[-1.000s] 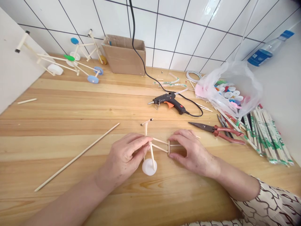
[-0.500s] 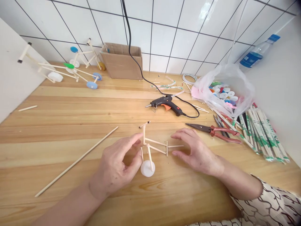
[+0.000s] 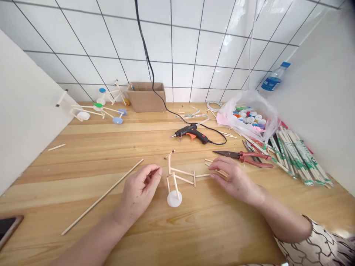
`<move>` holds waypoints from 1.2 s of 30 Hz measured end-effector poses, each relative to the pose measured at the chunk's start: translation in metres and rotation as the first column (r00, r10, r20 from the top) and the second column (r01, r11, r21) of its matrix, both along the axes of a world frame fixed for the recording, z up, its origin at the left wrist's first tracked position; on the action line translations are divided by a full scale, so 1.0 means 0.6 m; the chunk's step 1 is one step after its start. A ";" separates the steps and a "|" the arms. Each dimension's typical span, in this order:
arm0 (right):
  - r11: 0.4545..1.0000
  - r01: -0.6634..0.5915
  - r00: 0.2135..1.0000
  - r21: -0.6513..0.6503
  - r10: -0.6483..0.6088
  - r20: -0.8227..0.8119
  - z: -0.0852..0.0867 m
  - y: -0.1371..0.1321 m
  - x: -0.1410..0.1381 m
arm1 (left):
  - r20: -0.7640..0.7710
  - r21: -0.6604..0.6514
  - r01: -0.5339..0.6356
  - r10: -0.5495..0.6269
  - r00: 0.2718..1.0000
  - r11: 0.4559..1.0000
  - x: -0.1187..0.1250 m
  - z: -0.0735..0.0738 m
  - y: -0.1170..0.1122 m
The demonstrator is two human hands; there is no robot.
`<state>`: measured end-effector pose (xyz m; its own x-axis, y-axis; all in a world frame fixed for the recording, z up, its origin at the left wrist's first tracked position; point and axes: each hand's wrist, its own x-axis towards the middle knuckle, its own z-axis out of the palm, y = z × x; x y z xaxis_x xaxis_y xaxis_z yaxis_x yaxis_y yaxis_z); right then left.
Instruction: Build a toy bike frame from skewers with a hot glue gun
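A small tricycle-like model of wooden sticks (image 3: 181,171) stands in front of me, with a white plastic disc (image 3: 174,198) as its near wheel and a thin handlebar on top. My left hand (image 3: 138,195) is just left of it, not touching, thumb and forefinger pressed together with nothing visible between them. Over a few short wooden sticks (image 3: 207,160) is my right hand (image 3: 234,179), its thumb and fingers apart, near the tip of the model's rear stick. Whether its fingers touch the sticks is hard to see. A long dowel (image 3: 102,197) lies to the left.
A black glue gun (image 3: 191,132) with its cord lies behind the model. To the right are pliers (image 3: 244,157), a bag of bottle caps (image 3: 251,118) and wrapped sticks (image 3: 299,155). Finished models (image 3: 97,111) and a cardboard box (image 3: 146,98) stand at the back. A phone (image 3: 9,229) lies left.
My left hand has drawn back left from the model, and its fingers have come together. My right hand has shifted slightly right, over short sticks. The view has tilted up.
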<state>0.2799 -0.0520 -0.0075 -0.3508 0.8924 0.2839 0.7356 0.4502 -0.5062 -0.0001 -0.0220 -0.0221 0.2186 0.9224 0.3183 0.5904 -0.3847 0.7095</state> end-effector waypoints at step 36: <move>1.000 0.019 0.918 0.006 -0.020 0.396 0.006 0.003 -0.015 | 0.112 -0.143 -0.001 0.017 0.994 0.990 -0.001 0.000 0.002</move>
<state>0.2711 -0.0501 -0.0038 -0.4172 0.8999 0.1268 0.8845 0.4341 -0.1711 -0.0006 -0.0208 -0.0221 0.1804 0.9619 0.2055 0.5066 -0.2700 0.8188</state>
